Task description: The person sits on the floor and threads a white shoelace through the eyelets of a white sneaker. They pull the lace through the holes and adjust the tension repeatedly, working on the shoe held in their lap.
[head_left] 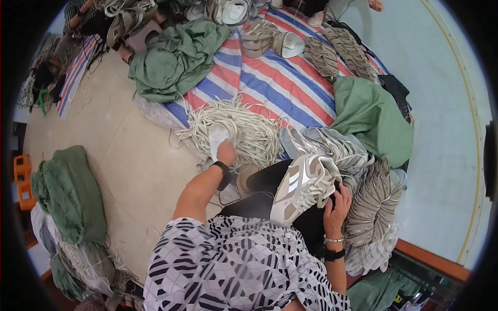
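Observation:
My left hand (225, 152) reaches forward over a pile of cream shoelaces (249, 129). Its fingers are closed on a pale shoe piece (219, 136) with a white inner face, partly hidden by the hand. Across my lap lies a white and beige sneaker upper (301, 184), its toe toward me and its opening to the far right. My right hand (337, 207) grips the rim of that opening with bent fingers; some of the fingertips are hidden.
Stacks of beige shoe uppers (376, 207) stand close by my right side. Green sacks (373, 119) lie around a striped sheet (249, 78). A green bundle (70, 194) and an orange stool (23, 181) are at the left. Other people work at the far side.

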Demonstrator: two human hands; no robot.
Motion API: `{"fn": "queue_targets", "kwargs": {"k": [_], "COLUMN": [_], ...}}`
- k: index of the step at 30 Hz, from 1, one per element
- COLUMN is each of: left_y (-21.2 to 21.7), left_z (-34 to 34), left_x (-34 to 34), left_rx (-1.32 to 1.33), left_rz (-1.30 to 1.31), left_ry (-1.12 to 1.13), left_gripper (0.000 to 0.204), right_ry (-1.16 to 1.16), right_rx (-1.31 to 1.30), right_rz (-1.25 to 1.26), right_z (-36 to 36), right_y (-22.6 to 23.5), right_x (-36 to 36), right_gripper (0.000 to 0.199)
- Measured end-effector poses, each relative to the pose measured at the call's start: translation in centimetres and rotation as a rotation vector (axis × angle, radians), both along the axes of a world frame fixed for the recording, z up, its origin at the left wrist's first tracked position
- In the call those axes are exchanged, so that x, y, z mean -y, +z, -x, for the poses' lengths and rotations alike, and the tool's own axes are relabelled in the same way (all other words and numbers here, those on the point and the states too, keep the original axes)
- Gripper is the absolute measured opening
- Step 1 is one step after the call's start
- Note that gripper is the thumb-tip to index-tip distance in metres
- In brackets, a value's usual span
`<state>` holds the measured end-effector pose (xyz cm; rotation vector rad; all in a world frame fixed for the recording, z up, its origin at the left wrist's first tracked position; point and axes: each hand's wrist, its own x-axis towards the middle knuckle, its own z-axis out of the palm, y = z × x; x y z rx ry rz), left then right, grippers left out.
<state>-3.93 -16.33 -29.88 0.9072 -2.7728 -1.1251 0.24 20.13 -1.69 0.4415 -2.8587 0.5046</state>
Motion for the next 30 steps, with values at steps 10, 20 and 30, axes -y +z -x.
{"fn": "queue_targets", "kwargs": {"k": [10,20,30], "left_y": [30.2,24.6,29.5], "left_z": [4.6,0.3,1.9], "left_x": [-2.5,-12.8,-14.5], "left_rx": [-0.542,-0.159,-0.044], "left_rz": [-1.762,-0.522,-0.984], "left_ry": [-0.026,-0.738,-0.582], "left_gripper": [0.035,0.028,0.025], "right_ry": [-0.035,-0.193,-0.065], "right_rx": [-0.077,0.027,-0.030], "right_rz": [0.215,0.905,0.798], "right_z": [0.4,0.2,3.8], "right_y": [-0.8,0.6,6.1], "right_x": [-1.2,-2.6,-1.7], "right_gripper": [0.023,0.032,0.024]}}
